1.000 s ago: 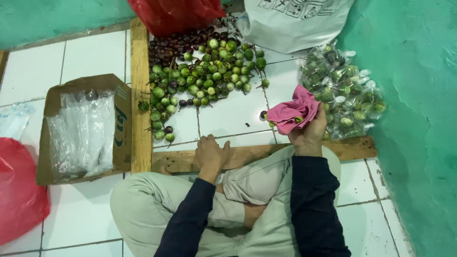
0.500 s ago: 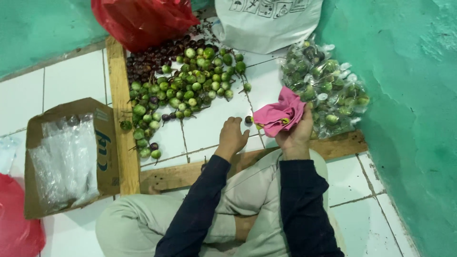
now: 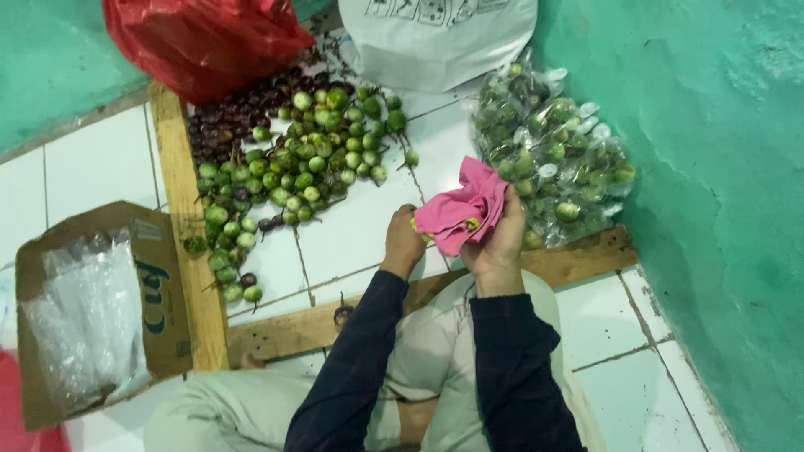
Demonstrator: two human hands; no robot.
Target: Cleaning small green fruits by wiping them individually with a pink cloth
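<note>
My right hand [image 3: 500, 243] holds a crumpled pink cloth [image 3: 463, 205] wrapped around a small green fruit. My left hand [image 3: 403, 239] is closed next to the cloth, fingers touching its left edge and a small fruit that is partly hidden. A heap of small round green fruits [image 3: 297, 176] lies on the white tiled floor beyond my hands, with dark purple ones [image 3: 222, 125] behind them. Clear plastic bags filled with green fruits [image 3: 553, 159] are stacked on the right by the green wall.
A wooden frame [image 3: 180, 226] borders the fruit area on the left and front. A cardboard box of clear plastic bags [image 3: 88, 318] stands at left. A red plastic bag [image 3: 205, 42] and a white sack [image 3: 440, 38] lie at the back. My crossed legs fill the foreground.
My left hand lifted off the wooden frame and moved up right to the pink cloth. The view shifted, so the fruit heap appears lower and closer.
</note>
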